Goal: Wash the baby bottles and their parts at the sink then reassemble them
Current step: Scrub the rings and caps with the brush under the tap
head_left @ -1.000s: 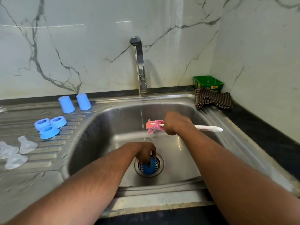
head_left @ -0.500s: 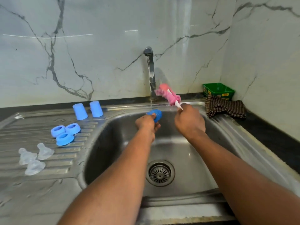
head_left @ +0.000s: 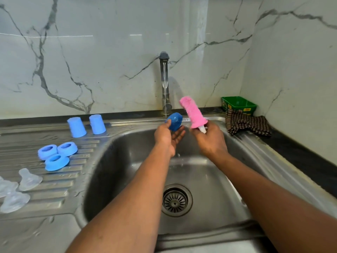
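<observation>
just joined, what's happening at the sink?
A person is washing baby bottle parts. The left hand holds a blue cap above the sink, next to the stream from the tap. The right hand grips a pink brush by its handle, head up beside the cap. On the drainboard sit two more caps, three blue rings and clear teats.

left hand (head_left: pixel 168 136): fingers pinching | right hand (head_left: pixel 209 141): fingers gripping, arms extended
</observation>
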